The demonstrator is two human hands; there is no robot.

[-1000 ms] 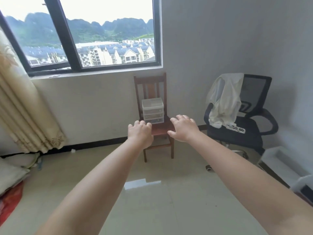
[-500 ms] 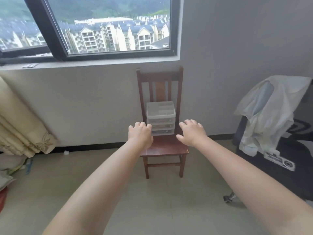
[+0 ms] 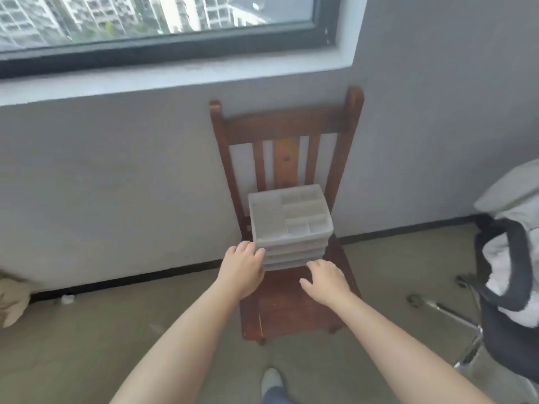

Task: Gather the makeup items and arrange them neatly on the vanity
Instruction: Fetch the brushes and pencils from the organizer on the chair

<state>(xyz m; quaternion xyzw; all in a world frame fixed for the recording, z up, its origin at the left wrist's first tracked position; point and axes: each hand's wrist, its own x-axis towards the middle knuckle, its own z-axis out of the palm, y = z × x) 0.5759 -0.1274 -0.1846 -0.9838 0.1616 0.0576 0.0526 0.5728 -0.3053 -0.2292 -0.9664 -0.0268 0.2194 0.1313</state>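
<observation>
A grey organizer (image 3: pixel 290 225) is set on a wooden chair (image 3: pixel 294 304). The left hand (image 3: pixel 243 268) is spread, empty, at its left corner. The right hand (image 3: pixel 326 282) is held open, empty, before it.

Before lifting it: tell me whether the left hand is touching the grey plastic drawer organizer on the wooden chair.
Touching. The head view shows the left hand's fingertips meeting the front left corner of the grey plastic drawer organizer, no gap visible.

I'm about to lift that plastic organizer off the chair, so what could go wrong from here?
1. The drawer organizer has stacked drawers; tilted forward in the lift, they might slide out.
2. Neither the left hand nor the right hand has a grip yet, and both are at its front; lifting from there alone may tip it.
3. It sits at the back of the wooden chair, close to the slats, and could catch on them.
</observation>
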